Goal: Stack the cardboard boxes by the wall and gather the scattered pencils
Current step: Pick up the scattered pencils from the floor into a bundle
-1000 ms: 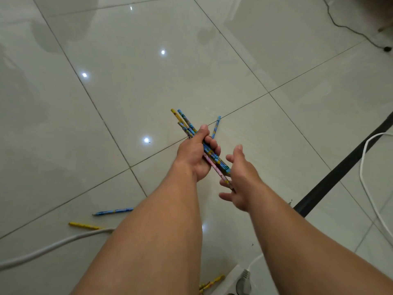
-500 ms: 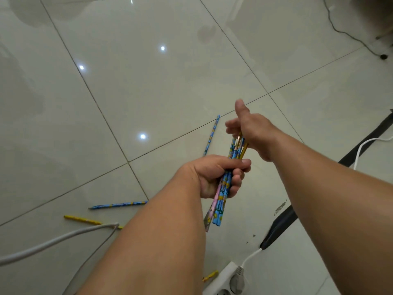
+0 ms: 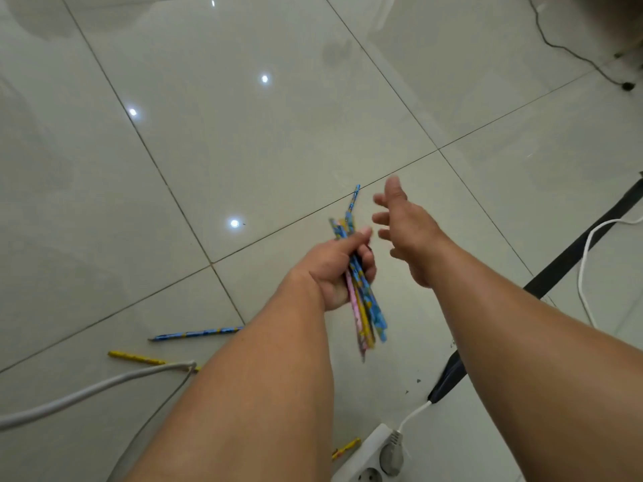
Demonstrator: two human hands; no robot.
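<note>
Left hand (image 3: 334,269) grips pencil bundle (image 3: 365,307). Right hand (image 3: 407,234) empty, fingers spread, just beside blue pencil (image 3: 354,201) on floor ahead; pencil points away from body, right hand nearer

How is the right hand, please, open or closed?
Open: the right hand has spread fingers and holds nothing.

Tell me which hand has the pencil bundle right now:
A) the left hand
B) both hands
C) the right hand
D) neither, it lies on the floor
A: the left hand has its fingers curled round the pencil bundle, while the right hand is open beside it with its fingers spread, holding nothing.
</note>
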